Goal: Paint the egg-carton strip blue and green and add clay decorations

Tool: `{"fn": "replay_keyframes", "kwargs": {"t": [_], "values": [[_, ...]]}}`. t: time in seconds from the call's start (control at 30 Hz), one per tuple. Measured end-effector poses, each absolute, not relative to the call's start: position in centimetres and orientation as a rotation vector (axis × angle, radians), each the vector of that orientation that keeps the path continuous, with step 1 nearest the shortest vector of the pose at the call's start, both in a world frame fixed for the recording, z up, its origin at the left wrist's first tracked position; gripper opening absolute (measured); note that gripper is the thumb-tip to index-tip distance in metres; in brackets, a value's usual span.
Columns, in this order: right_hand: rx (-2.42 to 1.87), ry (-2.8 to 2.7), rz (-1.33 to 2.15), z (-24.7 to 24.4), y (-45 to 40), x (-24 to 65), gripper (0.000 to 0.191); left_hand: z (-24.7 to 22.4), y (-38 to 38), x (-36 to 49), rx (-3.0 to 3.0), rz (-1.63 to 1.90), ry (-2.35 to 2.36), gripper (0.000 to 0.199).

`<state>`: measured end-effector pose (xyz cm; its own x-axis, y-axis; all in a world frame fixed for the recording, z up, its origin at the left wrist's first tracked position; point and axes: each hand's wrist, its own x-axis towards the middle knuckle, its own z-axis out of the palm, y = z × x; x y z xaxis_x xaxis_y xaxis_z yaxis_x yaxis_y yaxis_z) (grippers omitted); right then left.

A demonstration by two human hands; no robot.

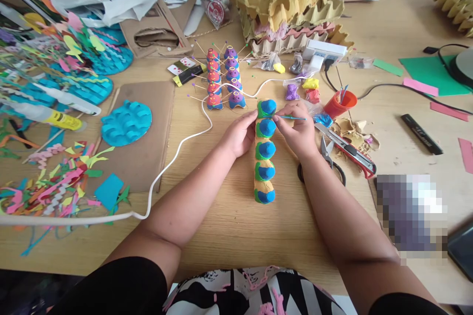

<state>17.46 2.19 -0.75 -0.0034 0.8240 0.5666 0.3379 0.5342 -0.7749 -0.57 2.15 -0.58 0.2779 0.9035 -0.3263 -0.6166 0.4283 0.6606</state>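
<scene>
Head: wooden table (210,236), bumpy strip (266,150)

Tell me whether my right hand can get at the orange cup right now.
Probably yes: the orange cup stands close to the right hand, with low things like the blue packet between them. The hand holds a thin blue tool, though, so its grip may need freeing first.

Carton strip (265,150) before me, far end between my left hand (241,134) and right hand (297,129). On table (214,231) behind strip: figures (214,77) in two rows, stacked egg trays (288,7) farther back. Left: cardboard (150,162), disc (126,123) on it, paper scraps (68,174) farther left. Right: scissors (326,151), cutter (349,150), cup (337,107) behind.
</scene>
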Motion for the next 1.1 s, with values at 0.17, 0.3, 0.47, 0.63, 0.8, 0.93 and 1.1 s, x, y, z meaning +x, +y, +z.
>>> {"fn": "replay_keyframes", "kwargs": {"t": [0.17, 0.3, 0.47, 0.63, 0.8, 0.93, 1.1], "values": [[-1.032, -1.595, 0.555, -0.79, 2.22, 17.43, 0.038, -0.41, 2.07, -0.51, 0.445, 1.066, 0.755, 0.022], [-1.028, -1.590, 0.597, -0.70, 2.11, 17.30, 0.037, -0.44, 1.90, -0.44, 0.506, 1.055, 0.726, 0.020], [-1.047, -1.590, 0.633, -0.41, 1.92, 17.18, 0.039, -0.23, 1.73, -0.41, 0.530, 1.070, 0.772, 0.016], [-1.001, -1.520, 0.660, -0.75, 2.25, 17.40, 0.044, 0.31, 1.67, -0.54, 0.494, 1.057, 0.797, 0.022], [-0.980, -1.536, 0.652, -0.77, 2.27, 17.30, 0.042, 0.11, 1.65, -0.74, 0.514, 1.041, 0.761, 0.019], [-0.987, -1.564, 0.683, -0.64, 2.20, 17.13, 0.044, -0.27, 1.64, -0.78, 0.532, 1.027, 0.755, 0.018], [-0.973, -1.557, 0.694, -0.65, 2.21, 17.09, 0.043, -0.36, 1.69, -0.56, 0.486, 1.042, 0.725, 0.027]]}}
